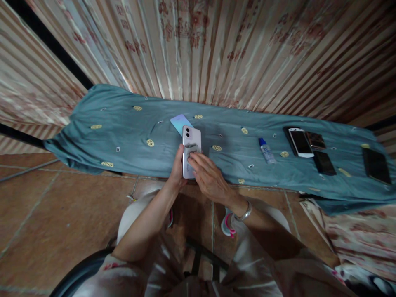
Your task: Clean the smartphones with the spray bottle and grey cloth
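Note:
A pale lilac smartphone (186, 163) is held upright over the front edge of the bench, its back and two camera lenses toward me. My left hand (177, 167) grips it along its left side, with the thumb on the edge. The fingers of my right hand (208, 172) press a small grey cloth (192, 147) against the middle of the phone's back. Behind the phone's top lies a light blue-violet phone (180, 122), partly covered from view.
A blue-capped spray bottle (267, 152) lies on the teal sheet (161, 161) to the right. Past it are a white phone (300, 142), a dark wallet-like item (324, 163), a brownish flat item (316, 140) and a black tablet-like slab (376, 166). A pleated curtain (198, 49) hangs behind.

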### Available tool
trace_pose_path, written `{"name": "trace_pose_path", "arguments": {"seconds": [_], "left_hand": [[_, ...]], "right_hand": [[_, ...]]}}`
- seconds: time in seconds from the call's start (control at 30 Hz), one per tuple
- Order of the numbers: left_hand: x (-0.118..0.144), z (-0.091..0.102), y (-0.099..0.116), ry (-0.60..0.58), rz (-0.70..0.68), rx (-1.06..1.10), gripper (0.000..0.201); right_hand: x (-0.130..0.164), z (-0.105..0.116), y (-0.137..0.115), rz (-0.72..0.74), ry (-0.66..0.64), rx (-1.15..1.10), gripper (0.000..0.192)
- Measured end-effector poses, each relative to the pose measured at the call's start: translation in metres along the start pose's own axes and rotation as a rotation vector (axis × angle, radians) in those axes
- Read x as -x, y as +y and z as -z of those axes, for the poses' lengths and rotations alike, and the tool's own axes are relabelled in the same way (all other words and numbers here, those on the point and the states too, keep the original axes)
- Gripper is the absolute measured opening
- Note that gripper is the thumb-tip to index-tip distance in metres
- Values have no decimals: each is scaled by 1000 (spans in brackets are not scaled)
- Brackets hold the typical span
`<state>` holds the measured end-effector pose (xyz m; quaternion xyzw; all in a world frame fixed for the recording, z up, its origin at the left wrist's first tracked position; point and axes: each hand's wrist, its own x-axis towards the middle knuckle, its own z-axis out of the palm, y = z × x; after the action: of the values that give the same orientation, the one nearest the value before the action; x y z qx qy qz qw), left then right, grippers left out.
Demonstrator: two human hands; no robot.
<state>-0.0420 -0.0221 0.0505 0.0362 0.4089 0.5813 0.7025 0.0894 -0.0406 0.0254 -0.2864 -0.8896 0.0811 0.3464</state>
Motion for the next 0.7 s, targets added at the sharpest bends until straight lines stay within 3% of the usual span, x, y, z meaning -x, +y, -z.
{"name": "trace_pose_path", "arguments": {"seconds": [0.3, 0.7], "left_hand": [[-7, 14, 6, -67, 192, -12, 66], [-5, 12, 14, -66, -33, -34, 62]], "right_hand": [[4, 3, -18, 90, -90, -28, 46], [19, 8, -10, 85, -151, -8, 48]]}}
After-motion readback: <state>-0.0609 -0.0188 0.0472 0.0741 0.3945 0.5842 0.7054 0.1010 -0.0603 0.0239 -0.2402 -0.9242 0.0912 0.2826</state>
